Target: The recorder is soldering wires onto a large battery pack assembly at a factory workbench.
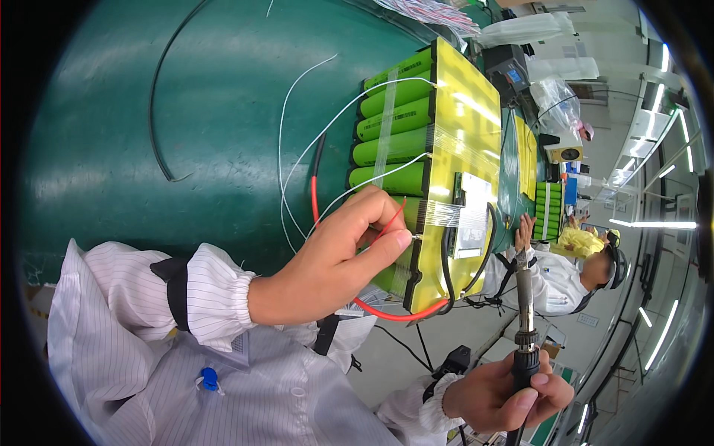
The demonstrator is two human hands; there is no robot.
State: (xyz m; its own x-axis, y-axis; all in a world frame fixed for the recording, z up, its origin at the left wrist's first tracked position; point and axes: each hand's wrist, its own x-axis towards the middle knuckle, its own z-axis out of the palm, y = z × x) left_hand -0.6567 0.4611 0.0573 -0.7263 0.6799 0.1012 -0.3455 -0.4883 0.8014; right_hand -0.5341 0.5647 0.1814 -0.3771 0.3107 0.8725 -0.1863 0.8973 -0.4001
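My left hand (335,249) is closed in a pinch at the edge of a battery pack (465,97) made of green cylindrical cells with a yellow cover. A thin red wire (394,217) sticks out between its fingers, and a pale wire tip shows at the thumb, by the pack's edge. Thin white wires (357,100) run from the pack over the table. My right hand (513,394) grips the dark handle of a soldering iron (525,297), its metal barrel pointing up, apart from the pack. A white-covered circuit board (472,215) is taped onto the yellow cover.
A thick red cable (401,317) loops below the pack. One loose black cable (154,111) lies on the green table (223,89). Further off are a second green pack (549,208), a dark device with a screen (509,73) and a co-worker (558,275) in white.
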